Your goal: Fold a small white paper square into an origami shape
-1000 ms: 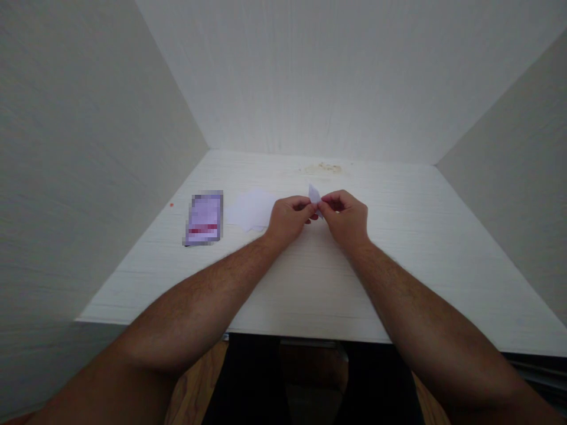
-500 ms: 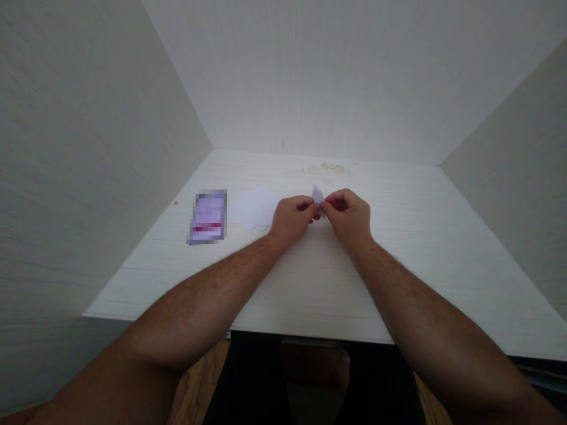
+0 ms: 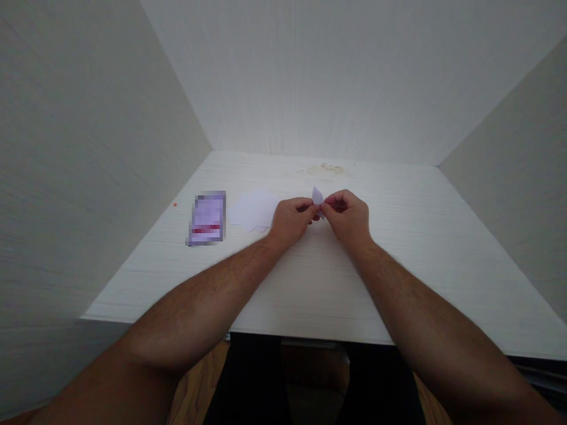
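Note:
A small folded piece of white paper [image 3: 317,195] stands between my two hands, its pointed top sticking up above the fingers. My left hand [image 3: 293,219] pinches it from the left, and my right hand [image 3: 348,215] pinches it from the right, with the thumbs almost touching. The lower part of the paper is mostly hidden by the fingers. Just left of my left hand lie loose white sheets of paper [image 3: 252,209], overlapping one another on the white table [image 3: 319,283].
A blurred-out purple rectangular item with a red stripe [image 3: 208,215] lies at the left of the table. Pale walls enclose the table at the back, the left wall [image 3: 110,147] and the right side. A brownish stain [image 3: 326,169] marks the surface near the back wall.
Hardly anything differs: both hands keep their pinch on the folded paper. The view has shifted very slightly.

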`<state>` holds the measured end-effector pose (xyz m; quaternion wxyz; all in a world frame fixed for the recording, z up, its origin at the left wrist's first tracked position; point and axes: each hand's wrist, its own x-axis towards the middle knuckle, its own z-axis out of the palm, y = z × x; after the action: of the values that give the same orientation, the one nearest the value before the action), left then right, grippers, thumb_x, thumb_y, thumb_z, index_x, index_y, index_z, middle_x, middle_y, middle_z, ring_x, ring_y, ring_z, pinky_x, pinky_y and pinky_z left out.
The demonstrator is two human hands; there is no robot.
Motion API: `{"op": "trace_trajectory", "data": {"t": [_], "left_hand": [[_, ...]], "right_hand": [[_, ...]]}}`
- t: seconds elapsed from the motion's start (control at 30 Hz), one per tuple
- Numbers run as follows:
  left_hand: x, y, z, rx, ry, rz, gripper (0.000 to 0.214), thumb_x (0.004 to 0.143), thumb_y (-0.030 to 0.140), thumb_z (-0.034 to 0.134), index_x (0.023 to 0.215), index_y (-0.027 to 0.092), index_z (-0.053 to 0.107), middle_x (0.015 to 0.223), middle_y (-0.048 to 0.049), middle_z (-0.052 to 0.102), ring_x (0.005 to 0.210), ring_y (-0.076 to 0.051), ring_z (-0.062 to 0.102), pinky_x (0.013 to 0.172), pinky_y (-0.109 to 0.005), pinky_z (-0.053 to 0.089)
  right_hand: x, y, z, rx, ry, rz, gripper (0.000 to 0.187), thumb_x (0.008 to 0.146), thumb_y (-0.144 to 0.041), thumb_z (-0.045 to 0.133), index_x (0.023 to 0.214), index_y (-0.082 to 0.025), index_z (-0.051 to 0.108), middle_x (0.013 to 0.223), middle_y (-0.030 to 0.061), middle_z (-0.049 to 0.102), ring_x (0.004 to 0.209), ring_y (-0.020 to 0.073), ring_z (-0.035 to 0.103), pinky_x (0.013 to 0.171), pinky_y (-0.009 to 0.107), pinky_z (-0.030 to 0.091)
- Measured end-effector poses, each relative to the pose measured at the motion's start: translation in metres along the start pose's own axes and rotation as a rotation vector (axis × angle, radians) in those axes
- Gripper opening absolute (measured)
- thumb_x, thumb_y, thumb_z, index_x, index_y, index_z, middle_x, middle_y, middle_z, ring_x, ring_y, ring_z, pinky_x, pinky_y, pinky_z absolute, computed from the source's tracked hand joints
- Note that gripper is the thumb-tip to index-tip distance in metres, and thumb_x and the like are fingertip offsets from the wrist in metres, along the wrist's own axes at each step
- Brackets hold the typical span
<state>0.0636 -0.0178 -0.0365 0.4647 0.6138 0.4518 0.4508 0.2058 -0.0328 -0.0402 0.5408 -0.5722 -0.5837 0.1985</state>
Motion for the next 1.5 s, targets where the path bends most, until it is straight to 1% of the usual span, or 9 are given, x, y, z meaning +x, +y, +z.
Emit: {"op": "trace_trajectory", "data": {"t": [0.27, 0.4, 0.57, 0.73, 0.93, 1.07, 1.23, 1.5], "left_hand": [[0.0013, -0.0048, -0.0017, 0.021, 0.002, 0.023, 0.015, 0.08, 0.03, 0.066, 0.075, 0.017, 0.073, 0.065, -0.0011, 0.069, 0.059, -0.01, 0.062, 0.056, -0.021, 0.049], [0.0007, -0.0027, -0.0019, 0.046, 0.016, 0.029, 0.014, 0.081, 0.026, 0.064, 0.074, 0.016, 0.072, 0.065, -0.0009, 0.069, 0.056, -0.009, 0.06, 0.055, -0.021, 0.049], [0.0008, -0.0015, -0.0018, 0.056, 0.019, 0.03, 0.014, 0.081, 0.022, 0.06, 0.073, 0.016, 0.071, 0.064, -0.001, 0.069, 0.056, -0.009, 0.06, 0.055, -0.021, 0.05], [0.0018, -0.0043, -0.0019, 0.05, 0.016, 0.035, 0.014, 0.081, 0.02, 0.06, 0.076, 0.017, 0.072, 0.065, -0.0008, 0.069, 0.057, -0.01, 0.061, 0.055, -0.021, 0.05], [0.0006, -0.0032, -0.0021, 0.016, 0.01, 0.044, 0.013, 0.081, 0.021, 0.06, 0.079, 0.017, 0.073, 0.066, -0.0009, 0.069, 0.059, -0.01, 0.061, 0.056, -0.021, 0.05], [0.0015, -0.005, -0.0024, 0.008, 0.01, 0.04, 0.011, 0.08, 0.022, 0.062, 0.076, 0.016, 0.07, 0.064, -0.0002, 0.068, 0.056, -0.009, 0.059, 0.054, -0.021, 0.049], [0.0024, -0.0063, -0.0018, -0.002, 0.024, 0.036, 0.008, 0.079, 0.022, 0.063, 0.076, 0.016, 0.068, 0.063, 0.0003, 0.066, 0.056, -0.009, 0.059, 0.053, -0.02, 0.047], [0.001, -0.0037, -0.0021, 0.04, 0.032, 0.026, 0.008, 0.079, 0.023, 0.062, 0.074, 0.017, 0.065, 0.062, 0.0005, 0.064, 0.055, -0.009, 0.057, 0.053, -0.021, 0.046]], "right_hand": [[-0.0006, -0.0009, 0.0009, 0.022, -0.012, 0.01, 0.006, 0.071, -0.022, 0.068, 0.074, -0.02, 0.063, 0.067, -0.0019, 0.065, 0.06, 0.0113, 0.056, 0.058, 0.027, 0.044], [-0.0004, -0.0005, 0.0013, 0.024, -0.01, -0.006, 0.006, 0.073, -0.022, 0.067, 0.073, -0.02, 0.062, 0.067, -0.0022, 0.065, 0.061, 0.0112, 0.055, 0.06, 0.027, 0.045], [0.0002, -0.0013, 0.0007, 0.033, -0.022, -0.026, 0.009, 0.073, -0.023, 0.067, 0.071, -0.02, 0.059, 0.064, -0.0032, 0.062, 0.059, 0.0108, 0.053, 0.058, 0.027, 0.043], [0.0007, -0.0034, 0.0002, 0.053, -0.054, -0.013, 0.011, 0.072, -0.022, 0.068, 0.069, -0.02, 0.057, 0.062, -0.0037, 0.061, 0.057, 0.0108, 0.053, 0.057, 0.027, 0.042], [0.0012, -0.0042, -0.0008, 0.063, -0.062, -0.003, 0.01, 0.073, -0.025, 0.066, 0.07, -0.02, 0.058, 0.062, -0.003, 0.061, 0.056, 0.0109, 0.053, 0.055, 0.027, 0.041], [0.0019, -0.0036, -0.0015, 0.072, -0.071, -0.01, 0.011, 0.072, -0.026, 0.067, 0.07, -0.02, 0.058, 0.061, -0.0031, 0.06, 0.055, 0.0106, 0.052, 0.053, 0.026, 0.04], [0.0019, -0.004, -0.0018, 0.05, -0.081, -0.01, 0.011, 0.071, -0.025, 0.067, 0.068, -0.02, 0.057, 0.059, -0.0037, 0.059, 0.055, 0.0102, 0.051, 0.053, 0.026, 0.04], [0.0021, -0.0048, -0.0013, 0.034, -0.09, 0.004, 0.011, 0.07, -0.025, 0.066, 0.068, -0.02, 0.055, 0.059, -0.0047, 0.058, 0.054, 0.0095, 0.048, 0.055, 0.026, 0.039]]}}
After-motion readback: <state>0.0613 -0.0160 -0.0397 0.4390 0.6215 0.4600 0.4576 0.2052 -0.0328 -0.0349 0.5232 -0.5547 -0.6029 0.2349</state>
